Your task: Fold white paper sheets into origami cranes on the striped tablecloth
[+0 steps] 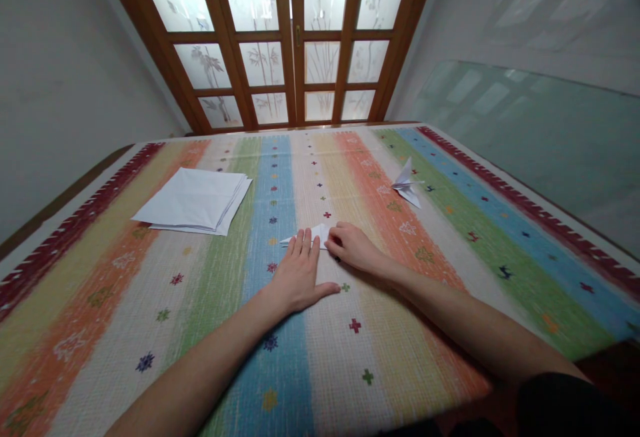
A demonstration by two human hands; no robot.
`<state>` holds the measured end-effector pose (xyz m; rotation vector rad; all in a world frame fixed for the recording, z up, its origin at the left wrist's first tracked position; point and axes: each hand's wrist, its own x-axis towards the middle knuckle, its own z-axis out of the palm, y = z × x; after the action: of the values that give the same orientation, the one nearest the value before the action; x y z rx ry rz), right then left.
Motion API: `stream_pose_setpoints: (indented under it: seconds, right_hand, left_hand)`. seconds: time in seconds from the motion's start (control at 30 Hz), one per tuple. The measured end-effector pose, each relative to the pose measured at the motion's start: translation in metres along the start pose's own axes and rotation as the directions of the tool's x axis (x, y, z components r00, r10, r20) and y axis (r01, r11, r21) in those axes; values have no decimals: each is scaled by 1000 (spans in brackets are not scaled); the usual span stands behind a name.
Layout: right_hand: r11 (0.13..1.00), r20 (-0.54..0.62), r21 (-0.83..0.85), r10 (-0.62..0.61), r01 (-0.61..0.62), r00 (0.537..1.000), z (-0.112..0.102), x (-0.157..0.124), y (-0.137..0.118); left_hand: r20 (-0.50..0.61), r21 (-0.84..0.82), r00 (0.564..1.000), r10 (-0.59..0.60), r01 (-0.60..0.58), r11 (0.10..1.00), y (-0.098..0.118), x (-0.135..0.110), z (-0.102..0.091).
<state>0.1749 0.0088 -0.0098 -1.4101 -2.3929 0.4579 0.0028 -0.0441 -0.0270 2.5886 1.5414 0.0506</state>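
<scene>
A small piece of folded white paper (321, 231) lies on the striped tablecloth in front of me, mostly covered by my hands. My left hand (299, 270) rests flat on its left part, fingers stretched forward and thumb spread to the right. At the paper's right end, my right hand (354, 246) pinches the edge between thumb and curled fingers. A folded paper crane (407, 185) sits apart on the right, with its pointed wings raised and nothing touching it.
A stack of white paper sheets (193, 197) lies at the left. The colourful striped tablecloth (210, 304) covers the table. Beyond the far edge stand wooden doors with frosted panes (270, 57). A pale glass panel (530, 137) leans along the right wall.
</scene>
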Motion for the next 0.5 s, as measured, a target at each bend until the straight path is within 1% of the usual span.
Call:
stream_pose_setpoints:
  seconds: [0.23,0.4,0.5]
  right_hand:
    - [1000,-42,-17,25,-26,999,-2,-6,8]
    - [999,-32,-37,38,-40,999,-4,-9,12]
    - [998,-12,19,52,-52,999,-6,-7,14]
  left_hand:
    - [16,6,999,-34,34,999,2,0,-1]
    - [18,17,999,-35,35,999,0,-2,-1]
    - [4,16,1000,-27,27,1000,-1,-3,-2]
